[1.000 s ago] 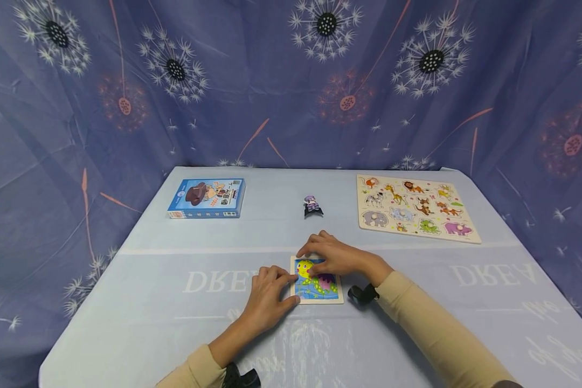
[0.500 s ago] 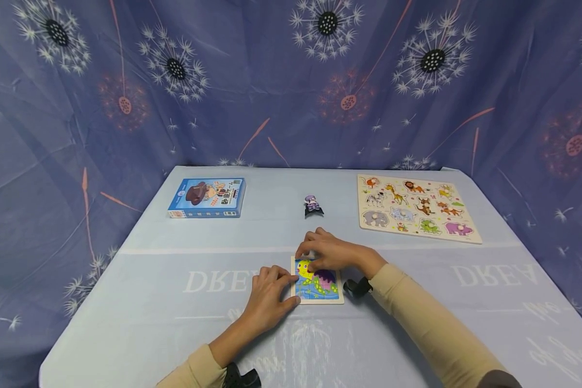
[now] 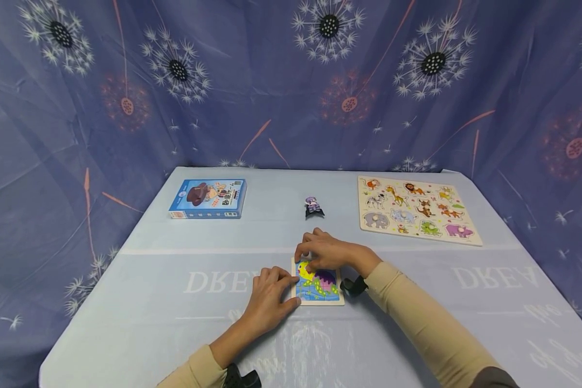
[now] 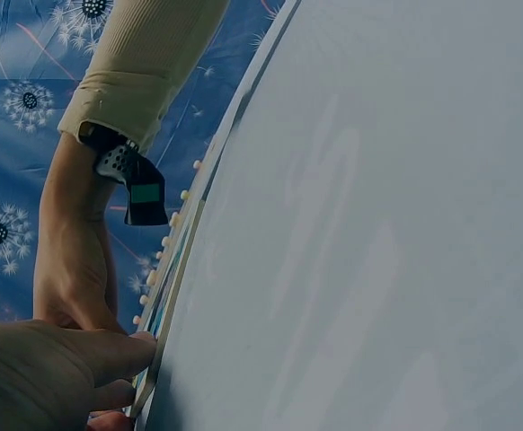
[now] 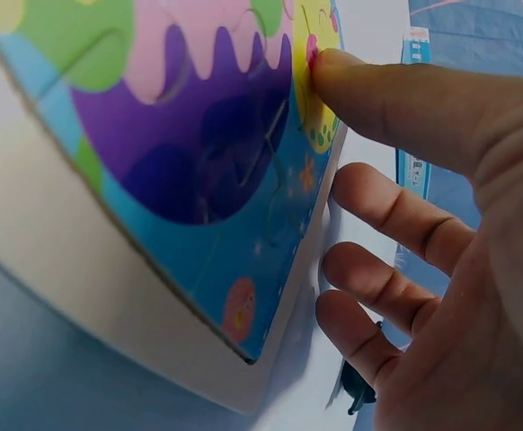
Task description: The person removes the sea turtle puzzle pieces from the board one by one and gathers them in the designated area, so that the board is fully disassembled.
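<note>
Puzzle board sits flat on the table, near its front middle — a small square with a yellow, purple and blue picture. Your left hand rests at its left edge, fingers relaxed, fingertips touching the frame. Your right hand lies over the far edge; its thumb presses on the yellow part and the other fingers curl past the rim. Farther back lie 3 things: a blue box, a small figure and an animal puzzle.
</note>
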Demonstrator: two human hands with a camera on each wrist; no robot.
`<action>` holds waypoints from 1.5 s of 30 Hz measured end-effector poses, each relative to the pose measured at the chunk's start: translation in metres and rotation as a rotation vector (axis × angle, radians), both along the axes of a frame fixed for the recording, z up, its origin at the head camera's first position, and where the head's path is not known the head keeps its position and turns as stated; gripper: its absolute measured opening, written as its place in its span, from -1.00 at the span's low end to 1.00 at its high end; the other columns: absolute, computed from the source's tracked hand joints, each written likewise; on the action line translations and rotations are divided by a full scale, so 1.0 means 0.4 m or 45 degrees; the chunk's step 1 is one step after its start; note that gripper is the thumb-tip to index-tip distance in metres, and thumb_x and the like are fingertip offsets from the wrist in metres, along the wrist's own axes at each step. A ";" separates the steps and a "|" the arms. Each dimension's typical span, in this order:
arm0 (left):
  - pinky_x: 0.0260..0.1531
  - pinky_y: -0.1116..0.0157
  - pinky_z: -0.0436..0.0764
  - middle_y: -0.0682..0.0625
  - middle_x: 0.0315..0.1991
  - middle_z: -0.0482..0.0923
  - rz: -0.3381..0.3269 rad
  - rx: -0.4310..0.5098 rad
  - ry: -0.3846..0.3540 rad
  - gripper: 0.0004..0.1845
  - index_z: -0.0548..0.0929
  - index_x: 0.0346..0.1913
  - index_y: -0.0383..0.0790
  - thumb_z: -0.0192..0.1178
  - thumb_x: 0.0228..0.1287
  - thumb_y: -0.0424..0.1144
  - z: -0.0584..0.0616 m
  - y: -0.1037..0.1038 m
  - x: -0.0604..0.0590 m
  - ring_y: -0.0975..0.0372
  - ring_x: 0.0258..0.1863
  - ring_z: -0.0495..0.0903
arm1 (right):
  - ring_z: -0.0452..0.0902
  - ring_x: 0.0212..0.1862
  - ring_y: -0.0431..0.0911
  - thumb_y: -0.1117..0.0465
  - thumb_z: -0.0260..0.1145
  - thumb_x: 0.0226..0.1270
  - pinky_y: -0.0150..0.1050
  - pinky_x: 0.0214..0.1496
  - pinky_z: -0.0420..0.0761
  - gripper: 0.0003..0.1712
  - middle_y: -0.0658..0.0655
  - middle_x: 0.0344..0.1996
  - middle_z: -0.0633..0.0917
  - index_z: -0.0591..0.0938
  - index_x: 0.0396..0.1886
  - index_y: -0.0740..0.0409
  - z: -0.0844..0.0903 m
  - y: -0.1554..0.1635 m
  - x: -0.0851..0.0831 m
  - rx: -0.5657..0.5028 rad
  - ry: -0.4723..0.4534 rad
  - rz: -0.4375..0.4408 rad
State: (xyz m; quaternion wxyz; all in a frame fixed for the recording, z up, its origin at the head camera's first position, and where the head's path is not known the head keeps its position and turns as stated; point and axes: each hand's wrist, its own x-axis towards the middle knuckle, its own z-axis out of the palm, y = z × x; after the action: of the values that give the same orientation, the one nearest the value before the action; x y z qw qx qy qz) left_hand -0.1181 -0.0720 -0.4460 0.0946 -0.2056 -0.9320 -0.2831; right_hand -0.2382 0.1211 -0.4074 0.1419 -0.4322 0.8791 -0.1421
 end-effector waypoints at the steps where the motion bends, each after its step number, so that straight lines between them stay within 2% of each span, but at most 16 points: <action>1: -0.14 0.13 0.25 0.00 -0.11 0.48 0.000 -0.001 -0.002 -0.59 0.68 -0.02 -0.14 0.39 0.00 -0.15 0.000 0.000 0.001 0.16 -0.10 0.32 | 0.20 -0.17 -0.15 0.13 0.35 0.17 -0.24 -0.10 0.21 -0.71 -0.05 -0.17 0.53 0.62 -0.08 -0.19 -0.001 -0.001 0.000 0.001 0.001 0.000; 14: -0.15 0.15 0.24 0.01 -0.11 0.48 -0.006 -0.014 0.003 -0.58 0.67 -0.01 -0.14 0.38 0.00 -0.15 -0.012 0.001 0.001 0.17 -0.09 0.33 | 0.24 -0.17 -0.17 0.07 0.37 0.15 -0.25 -0.09 0.25 -0.71 -0.07 -0.21 0.54 0.62 -0.09 -0.24 -0.017 -0.001 -0.001 0.021 0.007 -0.023; 27: -0.13 0.13 0.24 0.01 -0.10 0.47 -0.004 -0.016 -0.012 -0.57 0.67 0.01 -0.14 0.38 0.01 -0.14 -0.010 -0.001 0.003 0.16 -0.07 0.32 | 0.30 -0.10 -0.13 0.16 0.37 0.12 -0.21 -0.04 0.34 -0.70 0.00 -0.19 0.53 0.61 -0.12 -0.18 -0.009 -0.010 -0.005 0.008 -0.111 -0.046; 32: -0.13 0.12 0.24 0.00 -0.10 0.47 -0.011 -0.005 -0.006 -0.58 0.67 0.00 -0.14 0.37 0.01 -0.14 -0.008 0.001 0.002 0.15 -0.08 0.32 | 0.29 -0.06 -0.13 0.18 0.37 0.11 -0.18 -0.01 0.34 -0.69 -0.03 -0.17 0.50 0.58 -0.14 -0.23 -0.010 -0.009 -0.010 0.006 -0.172 -0.082; 45: -0.13 0.14 0.24 0.01 -0.09 0.46 0.003 -0.020 -0.013 -0.56 0.66 0.02 -0.13 0.37 0.02 -0.13 -0.006 -0.001 0.001 0.16 -0.06 0.31 | 0.28 -0.11 -0.12 0.19 0.37 0.10 -0.20 -0.07 0.31 -0.67 -0.03 -0.19 0.51 0.55 -0.14 -0.21 -0.025 -0.005 -0.003 -0.098 -0.169 -0.104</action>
State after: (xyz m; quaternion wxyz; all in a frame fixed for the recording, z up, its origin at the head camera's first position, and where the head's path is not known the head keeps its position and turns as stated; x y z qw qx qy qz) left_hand -0.1179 -0.0722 -0.4485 0.0887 -0.2037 -0.9349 -0.2767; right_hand -0.2395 0.1192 -0.4175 0.1774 -0.3906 0.8786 -0.2099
